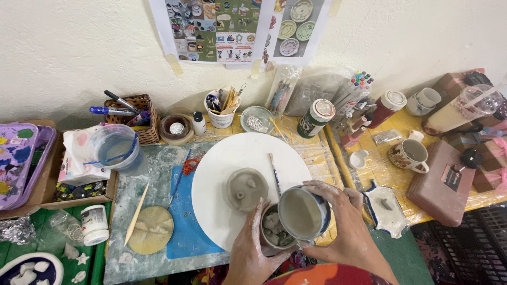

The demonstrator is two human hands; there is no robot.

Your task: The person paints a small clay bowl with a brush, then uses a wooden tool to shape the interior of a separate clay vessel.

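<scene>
Landmark here: the big white round board (232,158) lying mid-tabletop.

Hard to see stuff first. At the board's near right edge, right hand (348,224) wrapped around a small blue-rimmed cup (302,212), tipped on its side with the mouth facing the camera, grey slip inside. Fingers curled around the far side of it, so mostly hidden behind the cup. Just left of that, left hand (252,248) cupping a second little bowl (274,228) with pale lumps in it; fingertips snug against its wall, lower part of the bowl blocked by the hand and the tipped cup. Cup and bowl touching or nearly so, can't say which. Wrists and forearms cut off at the bottom edge.

On the board, just up-left of the hands: a grey clay disc (245,188) with a few small bumps. A thin brush (274,171) lying right of it, lower end disappearing behind the cup.

Room-wise: upper half of the board bare. Left of the board, a blue mat (185,232), a round tan slab (151,229) and a wooden stick (136,214). Behind the board, crowded: clear water tub (114,148), wicker basket (141,113), white tool cup (222,113). Right of the board, a mug on a saucer (411,154).
</scene>
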